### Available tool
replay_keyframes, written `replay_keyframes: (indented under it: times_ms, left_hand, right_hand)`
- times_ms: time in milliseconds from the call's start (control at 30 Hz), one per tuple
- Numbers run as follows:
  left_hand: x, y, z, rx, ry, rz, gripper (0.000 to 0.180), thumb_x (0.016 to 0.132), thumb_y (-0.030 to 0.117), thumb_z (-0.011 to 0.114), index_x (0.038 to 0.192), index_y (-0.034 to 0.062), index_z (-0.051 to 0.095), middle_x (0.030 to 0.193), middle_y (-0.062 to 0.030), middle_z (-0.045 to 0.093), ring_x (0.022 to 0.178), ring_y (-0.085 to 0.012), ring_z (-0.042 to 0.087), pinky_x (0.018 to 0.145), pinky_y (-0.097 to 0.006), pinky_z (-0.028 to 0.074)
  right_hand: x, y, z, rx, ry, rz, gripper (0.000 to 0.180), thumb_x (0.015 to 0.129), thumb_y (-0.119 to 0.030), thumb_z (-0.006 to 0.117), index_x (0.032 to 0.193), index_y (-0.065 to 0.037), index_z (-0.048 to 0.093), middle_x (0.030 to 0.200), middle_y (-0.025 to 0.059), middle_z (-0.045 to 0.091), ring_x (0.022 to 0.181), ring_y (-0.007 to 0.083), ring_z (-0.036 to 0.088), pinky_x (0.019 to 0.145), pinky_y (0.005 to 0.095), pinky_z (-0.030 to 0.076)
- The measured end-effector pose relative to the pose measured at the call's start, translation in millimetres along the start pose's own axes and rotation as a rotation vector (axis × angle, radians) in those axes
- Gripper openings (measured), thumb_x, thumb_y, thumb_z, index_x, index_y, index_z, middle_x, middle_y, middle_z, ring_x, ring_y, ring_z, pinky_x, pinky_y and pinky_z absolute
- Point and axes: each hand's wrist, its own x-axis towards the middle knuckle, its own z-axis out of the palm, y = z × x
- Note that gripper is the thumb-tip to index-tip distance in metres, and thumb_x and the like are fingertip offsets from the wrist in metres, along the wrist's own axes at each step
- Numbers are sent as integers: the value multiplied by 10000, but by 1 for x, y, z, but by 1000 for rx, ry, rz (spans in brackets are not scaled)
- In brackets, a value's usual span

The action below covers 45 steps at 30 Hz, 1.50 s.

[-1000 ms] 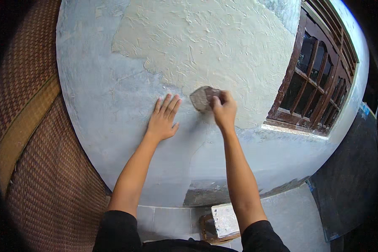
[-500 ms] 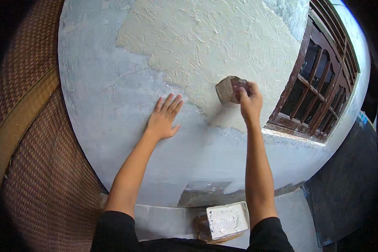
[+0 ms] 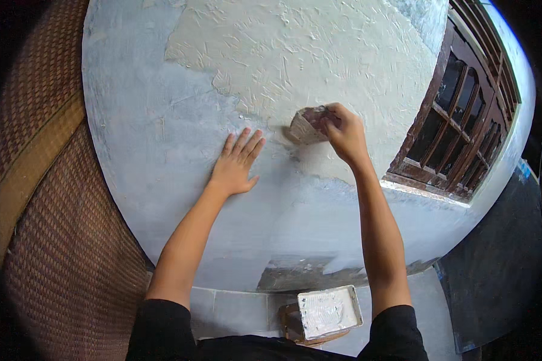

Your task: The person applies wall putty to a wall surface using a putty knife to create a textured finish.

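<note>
A pale blue wall point(image 3: 174, 156) fills the middle of the view, its upper part covered by a rough cream coat point(image 3: 301, 60) with raised streaks. My right hand point(image 3: 348, 135) grips a flat brown scraper point(image 3: 310, 125) smeared with cream paste. Its outer edge meets the wall near the coat's lower border. Lower and to the left, my left hand point(image 3: 235, 168) lies flat against the bare blue wall, fingers spread, holding nothing. By my right forearm, a white rectangular tray point(image 3: 359, 310) of whitish paste rests on a brown support.
A dark wooden window frame point(image 3: 415, 132) with panes borders the coat on the right. Woven panels point(image 3: 60, 222) with a tan strip point(image 3: 42, 144) rise at the left. A dark board point(image 3: 500, 259) leans at the lower right. Grey tiles point(image 3: 241, 310) run below the wall.
My right hand and the scraper have moved left along the wall, and the scraper has turned. My left hand stays in place on the wall.
</note>
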Motion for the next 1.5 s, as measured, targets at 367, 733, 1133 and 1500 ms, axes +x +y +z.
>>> replay_keyframes:
  times_ms: [367,733,1133,1500]
  left_hand:
    - [0,1,3,-9,-8,-12,1048,722,445,691,1516,83,111,1595,-95,62,1469,-326,10,1162,-546,25]
    - [-35,68,39,-185,299,15,768,711,138,662,1403,116,331,1475,-131,308,1404,-360,241,1117,-557,222]
    - [-65,257,145,-834,-396,308,346,721,62,594,1065,31,582,1035,-126,578,1044,-292,531,895,-408,414]
    - [-78,231,204,-1125,-728,315,317,779,94,567,1083,9,596,1000,-134,605,1005,-302,544,854,-416,415]
  right_hand:
    - [0,0,5,116,35,102,218,791,-49,598,990,25,648,885,180,702,778,245,689,754,328,517]
    - [-124,45,-47,574,592,516,179,839,-3,583,1010,47,599,816,67,633,663,113,576,570,250,455]
    - [-343,143,-39,358,689,1325,215,796,9,605,1007,36,633,877,71,655,779,135,604,710,258,472]
    - [-401,188,-11,-264,575,1607,168,833,-51,601,988,9,617,825,123,682,730,172,646,669,303,494]
